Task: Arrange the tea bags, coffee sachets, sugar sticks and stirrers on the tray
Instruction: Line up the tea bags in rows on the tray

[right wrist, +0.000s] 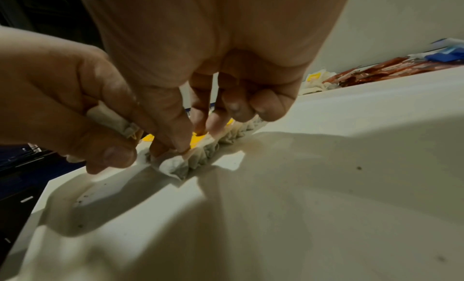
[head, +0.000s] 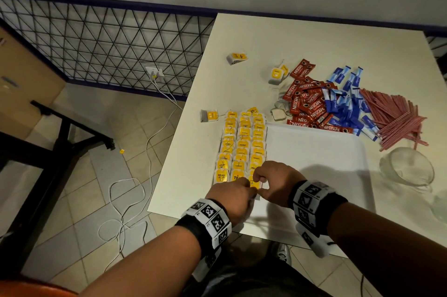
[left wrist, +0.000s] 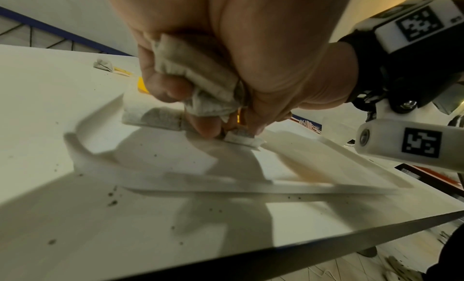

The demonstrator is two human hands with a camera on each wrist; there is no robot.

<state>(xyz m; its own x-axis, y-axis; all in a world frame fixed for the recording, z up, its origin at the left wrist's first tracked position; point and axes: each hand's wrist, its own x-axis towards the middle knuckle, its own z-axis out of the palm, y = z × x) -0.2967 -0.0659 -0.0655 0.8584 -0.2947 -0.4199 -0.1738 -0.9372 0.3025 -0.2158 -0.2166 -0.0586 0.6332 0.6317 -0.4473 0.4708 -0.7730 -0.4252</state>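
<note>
Head view: a tea bag (head: 254, 184) was pinched between the fingertips of the right hand (head: 273, 181) at the near end of the tea bag rows (head: 242, 146) on the tray (head: 314, 163). More spare bags (left wrist: 198, 74) were clutched in the left hand (head: 229, 196) beside it. Placing seemed underway; judged next, release, then another bag.

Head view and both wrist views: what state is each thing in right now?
Tray: mostly bare, tea bags along its left side.
Tea bag rows: three neat columns, overlapping.
Left hand: grips spare tea bags in the palm.
Right hand: pinches the nearest tea bag in the right column.
Coffee sachets: loose pile off the tray.
Sugar sticks: loose pile.
Stirrers: heaped.
</note>
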